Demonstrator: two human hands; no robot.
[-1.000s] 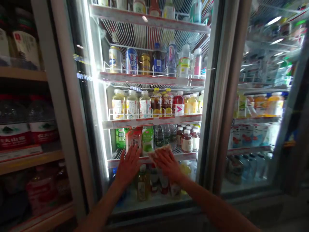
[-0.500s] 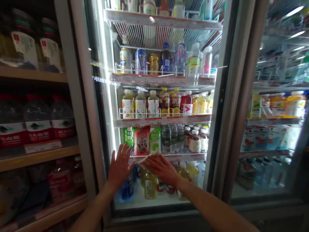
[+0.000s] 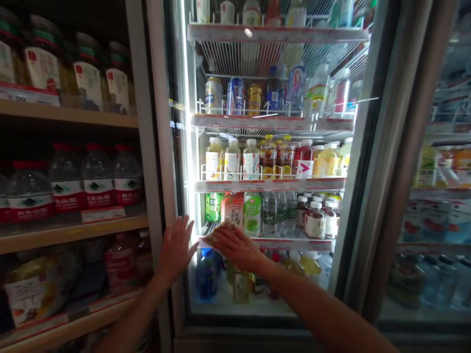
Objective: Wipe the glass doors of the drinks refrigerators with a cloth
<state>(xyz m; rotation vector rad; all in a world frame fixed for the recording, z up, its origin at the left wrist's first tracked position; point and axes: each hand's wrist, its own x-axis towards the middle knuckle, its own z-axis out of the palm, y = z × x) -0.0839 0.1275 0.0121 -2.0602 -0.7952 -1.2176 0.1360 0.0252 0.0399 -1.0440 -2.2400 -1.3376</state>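
Cloth [image 3: 210, 240] under right hand [image 3: 238, 248]; farther left

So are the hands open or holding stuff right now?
Left hand: open, holding nothing that I can see.
Right hand: holding a cloth under its fingers.

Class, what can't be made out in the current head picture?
Head view: most of the pale, crumpled cloth, hidden by the bare right hand.
Head view: top of the red bottle, cut by upper edge.
Head view: print on a red-and-white shelf strip, too small.
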